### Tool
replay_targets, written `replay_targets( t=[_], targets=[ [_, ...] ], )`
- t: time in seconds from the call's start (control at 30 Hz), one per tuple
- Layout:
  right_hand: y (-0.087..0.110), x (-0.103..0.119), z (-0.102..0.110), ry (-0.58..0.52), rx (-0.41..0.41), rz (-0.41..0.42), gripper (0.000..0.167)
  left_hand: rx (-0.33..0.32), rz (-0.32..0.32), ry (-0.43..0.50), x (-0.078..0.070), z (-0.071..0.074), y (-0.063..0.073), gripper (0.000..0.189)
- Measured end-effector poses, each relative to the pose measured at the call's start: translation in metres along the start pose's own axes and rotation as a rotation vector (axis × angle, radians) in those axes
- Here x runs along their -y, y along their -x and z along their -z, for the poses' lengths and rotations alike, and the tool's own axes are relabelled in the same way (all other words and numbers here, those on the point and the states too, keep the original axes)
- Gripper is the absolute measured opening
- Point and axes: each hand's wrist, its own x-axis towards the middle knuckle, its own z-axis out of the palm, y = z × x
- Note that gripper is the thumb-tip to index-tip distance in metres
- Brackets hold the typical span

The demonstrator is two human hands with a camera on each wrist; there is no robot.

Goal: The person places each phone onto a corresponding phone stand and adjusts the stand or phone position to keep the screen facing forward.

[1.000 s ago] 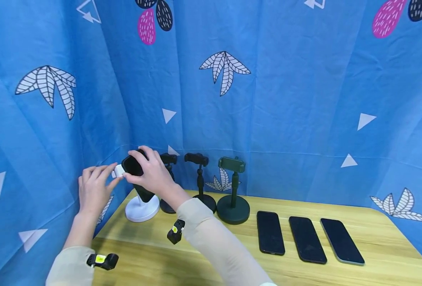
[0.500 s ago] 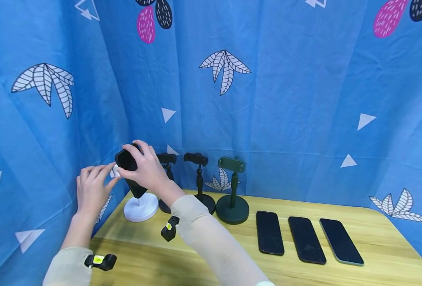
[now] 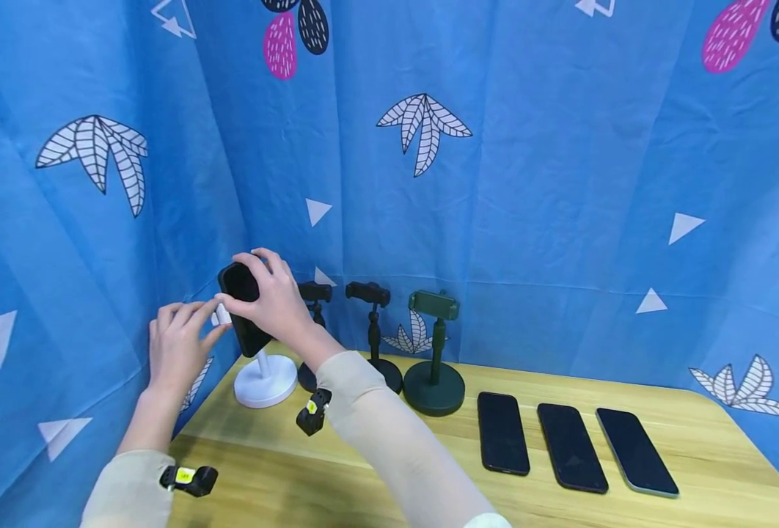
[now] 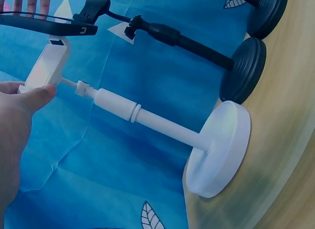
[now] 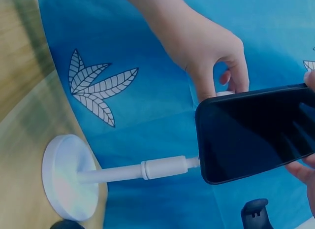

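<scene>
Up goes the phone (image 5: pixel 256 133), higher on the white stand (image 4: pixel 162 127) than a second ago!
Right hand (image 3: pixel 273 301) has it by the edges, fingers and thumb curled round; left hand (image 3: pixel 177 345) pinches the stand's white clamp (image 4: pixel 48 66), right beside the phone. I judge the two are being worked together; with the phone hiding the clamp's mouth, I can't tell if it's seated. My count: four stands, one white, two black (image 3: pixel 372 334), one green (image 3: pixel 434 389); four phones, one held, three on the table (image 3: pixel 264 447).
</scene>
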Motion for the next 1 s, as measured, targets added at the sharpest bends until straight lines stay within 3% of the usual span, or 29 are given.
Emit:
replay_targets(
  t=[0.33,0.67,1.0],
  targets=[
    [-0.002,-0.002,0.0,-0.01,0.031,-0.064,0.058,0.026,-0.002,-0.008,-0.004,-0.001,0.001,0.056],
    [-0.006,0.002,-0.002,-0.04,0.026,-0.012,0.058,-0.023,-0.032,0.007,0.001,0.0,0.0,0.055],
    [-0.007,0.016,-0.006,-0.009,0.045,0.023,0.059,0.012,-0.027,0.011,0.002,0.004,0.001,0.056]
  ],
)
